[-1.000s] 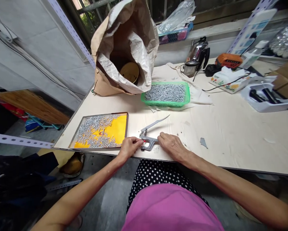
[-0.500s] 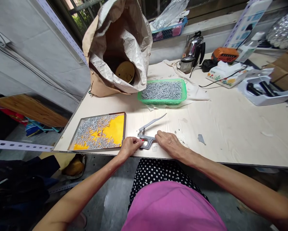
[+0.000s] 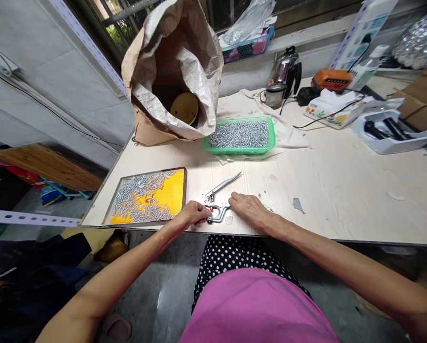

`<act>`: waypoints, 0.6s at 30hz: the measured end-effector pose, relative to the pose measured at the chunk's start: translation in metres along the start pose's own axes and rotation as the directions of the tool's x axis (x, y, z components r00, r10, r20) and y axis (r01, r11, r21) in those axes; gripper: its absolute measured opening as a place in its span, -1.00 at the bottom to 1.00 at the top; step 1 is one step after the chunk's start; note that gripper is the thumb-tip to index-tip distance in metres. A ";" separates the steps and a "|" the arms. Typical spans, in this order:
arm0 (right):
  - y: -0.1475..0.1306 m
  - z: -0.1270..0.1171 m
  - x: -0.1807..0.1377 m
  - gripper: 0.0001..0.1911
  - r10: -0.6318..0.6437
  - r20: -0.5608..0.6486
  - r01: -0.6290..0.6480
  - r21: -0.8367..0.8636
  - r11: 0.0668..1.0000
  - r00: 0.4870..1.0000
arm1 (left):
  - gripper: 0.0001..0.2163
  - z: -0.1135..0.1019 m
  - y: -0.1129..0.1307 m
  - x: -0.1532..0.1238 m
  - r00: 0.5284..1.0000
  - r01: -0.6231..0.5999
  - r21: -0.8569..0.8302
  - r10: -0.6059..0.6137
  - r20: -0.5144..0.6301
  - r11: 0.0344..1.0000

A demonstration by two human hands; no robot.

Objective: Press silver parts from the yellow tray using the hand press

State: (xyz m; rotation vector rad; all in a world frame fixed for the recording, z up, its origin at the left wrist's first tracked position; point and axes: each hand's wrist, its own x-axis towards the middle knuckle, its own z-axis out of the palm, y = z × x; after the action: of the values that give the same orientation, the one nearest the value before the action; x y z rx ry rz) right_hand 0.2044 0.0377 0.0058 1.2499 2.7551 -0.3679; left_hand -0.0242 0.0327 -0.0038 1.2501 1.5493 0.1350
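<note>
Grey snap fastener pliers [image 3: 219,212] lie near the table's front edge, with their upper handle raised and a spring at the hinge. My right hand [image 3: 251,209] is closed around the end of the lower handle. At the jaw, by a small red part, are the pinched fingertips of my left hand [image 3: 194,213]; whatever they hold is too small to make out. Left of that hand is a shallow tray [image 3: 185,190] with a yellow bottom, where many small silvery metal pins [image 3: 134,193] lie scattered.
Behind the pliers stands a green basket [image 3: 271,136] full of similar metal pieces. A large paper sack [image 3: 145,114] stands open at the back left. Farther right are a metal kettle [image 3: 283,71], a cup [image 3: 273,96], an orange battery pack [image 3: 331,79] and a white bin [image 3: 392,145].
The pliers' raised handle has come down slightly. My left hand has shifted a little left at the jaw, showing more of the red part. The right hand keeps its hold.
</note>
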 end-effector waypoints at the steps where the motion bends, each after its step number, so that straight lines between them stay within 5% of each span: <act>1: 0.000 -0.002 0.000 -0.76 -0.007 0.008 0.007 0.000 1.000 1.000 | -0.61 0.000 0.000 0.000 1.000 0.004 0.000 -0.004 0.018 1.000; 18: 0.019 -0.001 0.004 -0.82 -0.092 -0.013 0.093 0.132 0.987 0.996 | -0.58 0.000 0.006 -0.001 0.973 0.228 -0.088 -0.223 0.067 0.970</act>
State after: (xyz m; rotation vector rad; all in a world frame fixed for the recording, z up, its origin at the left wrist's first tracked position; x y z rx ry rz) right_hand 0.2159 0.0525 0.0026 1.1545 2.8426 -0.5636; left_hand -0.0212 0.0346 0.0007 0.9876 1.6048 0.0253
